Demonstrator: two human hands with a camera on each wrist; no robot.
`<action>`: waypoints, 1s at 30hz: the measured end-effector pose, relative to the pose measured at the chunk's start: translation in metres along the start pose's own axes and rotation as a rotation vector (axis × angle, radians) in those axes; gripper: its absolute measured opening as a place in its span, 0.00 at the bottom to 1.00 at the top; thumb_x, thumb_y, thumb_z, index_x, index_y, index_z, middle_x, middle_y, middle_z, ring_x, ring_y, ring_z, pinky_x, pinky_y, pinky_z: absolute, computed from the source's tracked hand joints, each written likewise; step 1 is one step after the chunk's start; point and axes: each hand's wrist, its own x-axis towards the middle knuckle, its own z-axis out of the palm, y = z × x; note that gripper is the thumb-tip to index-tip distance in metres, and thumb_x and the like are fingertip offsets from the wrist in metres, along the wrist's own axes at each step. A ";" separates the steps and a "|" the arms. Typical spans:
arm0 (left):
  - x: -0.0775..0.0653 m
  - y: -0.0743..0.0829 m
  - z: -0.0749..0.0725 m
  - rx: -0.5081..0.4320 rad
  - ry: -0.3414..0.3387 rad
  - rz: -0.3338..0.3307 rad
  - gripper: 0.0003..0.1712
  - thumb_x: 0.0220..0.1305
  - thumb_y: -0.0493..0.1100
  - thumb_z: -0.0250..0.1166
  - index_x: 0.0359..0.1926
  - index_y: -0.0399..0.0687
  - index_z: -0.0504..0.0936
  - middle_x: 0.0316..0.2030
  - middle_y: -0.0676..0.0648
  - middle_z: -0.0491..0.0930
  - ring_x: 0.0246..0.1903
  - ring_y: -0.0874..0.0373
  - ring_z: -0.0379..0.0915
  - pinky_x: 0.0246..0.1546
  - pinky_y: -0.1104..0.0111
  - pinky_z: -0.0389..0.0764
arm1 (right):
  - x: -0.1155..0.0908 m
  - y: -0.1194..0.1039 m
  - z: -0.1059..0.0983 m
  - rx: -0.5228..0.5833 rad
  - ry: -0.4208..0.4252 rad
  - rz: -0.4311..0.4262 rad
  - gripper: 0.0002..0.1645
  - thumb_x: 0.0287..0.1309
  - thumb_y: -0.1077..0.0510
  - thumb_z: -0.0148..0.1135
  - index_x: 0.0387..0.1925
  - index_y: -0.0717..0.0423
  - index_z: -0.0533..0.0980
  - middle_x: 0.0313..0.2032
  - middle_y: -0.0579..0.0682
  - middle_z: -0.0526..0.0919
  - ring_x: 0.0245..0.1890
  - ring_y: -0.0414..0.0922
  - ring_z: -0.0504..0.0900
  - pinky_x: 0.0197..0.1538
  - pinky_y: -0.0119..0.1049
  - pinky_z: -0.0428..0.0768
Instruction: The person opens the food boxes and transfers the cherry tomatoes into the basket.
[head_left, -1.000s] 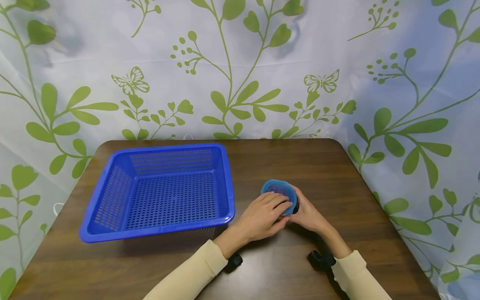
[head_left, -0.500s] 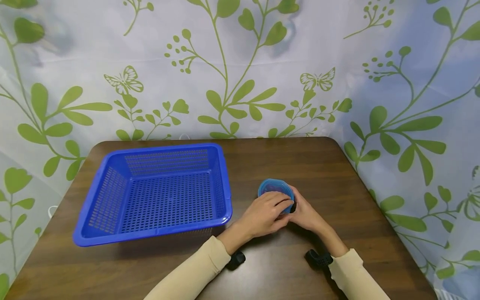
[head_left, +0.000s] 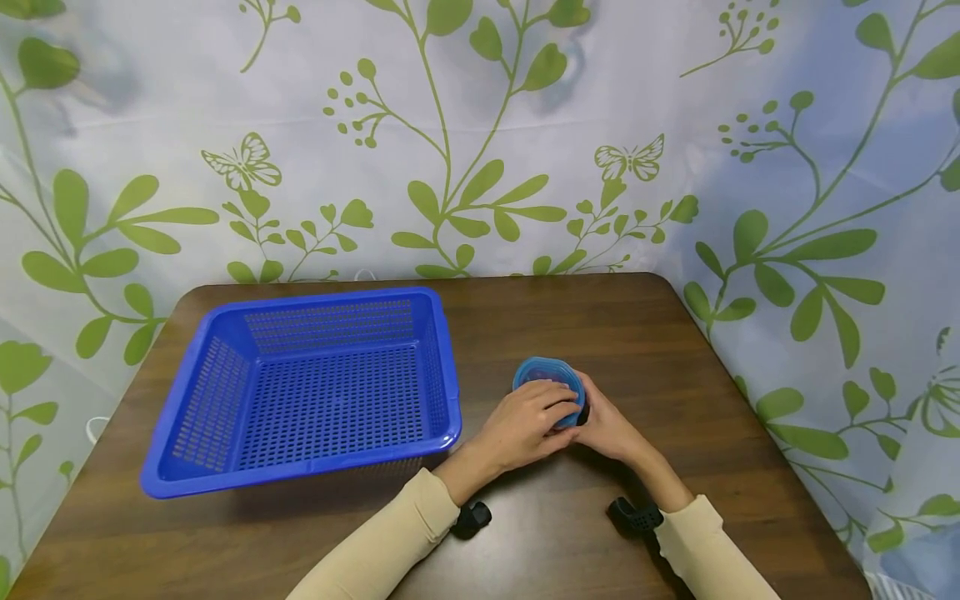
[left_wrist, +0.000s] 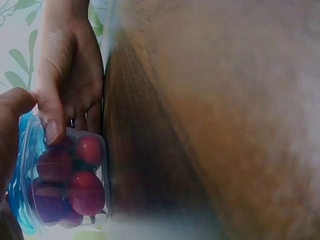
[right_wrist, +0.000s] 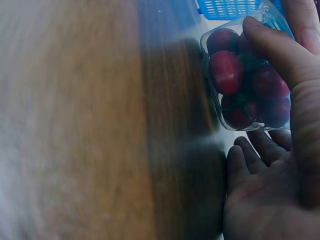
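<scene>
Both hands are at a clear plastic tub [right_wrist: 215, 107] with a blue lid [head_left: 546, 364], right of the table's middle. Several round red fruits like cherry tomatoes [left_wrist: 86, 194] show through its wall, with bits of green among them. My left hand [head_left: 521, 425] lies over the top, fingers bent across the lid and thumb at the near rim. From the right side my right hand [head_left: 609, 427] grips the tub. Its thumb lies along the tub's wall in the right wrist view, while the other fingers are partly hidden. The two thumbs come close together in the left wrist view.
A large blue perforated basket [head_left: 300, 468] stands on the left part of the brown wooden table [head_left: 585, 317]. Behind the table hangs a pale curtain [head_left: 540, 225] with green leaf patterns. Black straps [head_left: 633, 517] sit at both wrists.
The head view has swung slightly right, shifting everything a little left. Over the lid, the left hand's fingers have shifted slightly. The right hand keeps its hold on the tub.
</scene>
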 end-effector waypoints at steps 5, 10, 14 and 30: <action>-0.001 -0.001 0.001 -0.015 0.003 -0.016 0.17 0.66 0.51 0.71 0.50 0.48 0.89 0.54 0.49 0.86 0.59 0.55 0.79 0.67 0.60 0.74 | 0.000 -0.001 0.001 0.001 0.004 0.028 0.59 0.54 0.57 0.79 0.78 0.59 0.52 0.72 0.64 0.66 0.70 0.61 0.69 0.70 0.60 0.69; -0.002 -0.001 0.001 -0.012 0.015 -0.020 0.16 0.66 0.51 0.72 0.49 0.49 0.89 0.53 0.50 0.86 0.60 0.55 0.79 0.67 0.61 0.74 | 0.000 -0.001 0.002 0.009 0.012 0.027 0.58 0.55 0.58 0.78 0.78 0.59 0.52 0.71 0.63 0.67 0.69 0.60 0.70 0.70 0.39 0.72; -0.002 -0.001 0.002 -0.010 0.024 -0.019 0.15 0.65 0.51 0.72 0.49 0.50 0.89 0.52 0.50 0.86 0.59 0.56 0.79 0.67 0.62 0.74 | 0.000 0.001 0.003 0.029 0.024 0.021 0.56 0.54 0.60 0.78 0.77 0.59 0.54 0.70 0.63 0.69 0.68 0.60 0.71 0.66 0.26 0.70; -0.004 -0.002 0.005 -0.062 0.053 -0.039 0.14 0.65 0.50 0.73 0.48 0.49 0.90 0.52 0.51 0.87 0.59 0.56 0.80 0.68 0.63 0.73 | 0.001 0.000 0.005 0.000 0.056 0.042 0.56 0.51 0.60 0.79 0.76 0.57 0.57 0.69 0.61 0.71 0.67 0.57 0.73 0.67 0.30 0.70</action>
